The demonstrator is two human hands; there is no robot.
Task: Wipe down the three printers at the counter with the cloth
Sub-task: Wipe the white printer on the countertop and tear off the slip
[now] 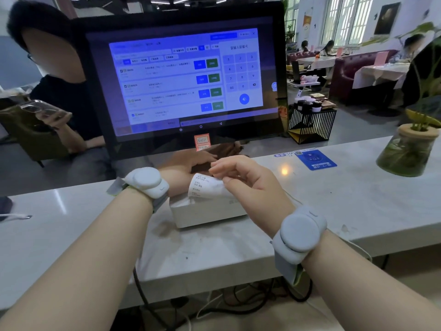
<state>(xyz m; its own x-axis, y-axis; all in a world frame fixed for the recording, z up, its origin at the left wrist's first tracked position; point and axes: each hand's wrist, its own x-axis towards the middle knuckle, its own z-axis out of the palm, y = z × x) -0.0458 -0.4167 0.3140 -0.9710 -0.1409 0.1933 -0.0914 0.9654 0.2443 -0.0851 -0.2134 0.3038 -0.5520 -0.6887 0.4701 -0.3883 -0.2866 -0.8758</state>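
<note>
One white box-shaped receipt printer (207, 212) is sitting on the pale stone bench (358, 199), just near of a black touchscreen terminal (181, 77). Right hand (250, 182) is pinching the printed paper slip (205, 187) curling out of the printer. Left hand (183, 170) is lying against a brown cloth (229, 149) at the printer's far side; whether it is gripping cannot be told.

café: order screen (186, 77) on counter (334, 199), dining tables (379, 72) behind.

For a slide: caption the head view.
Right hand pinches the receipt curling from the white receipt printer on the counter.
</note>
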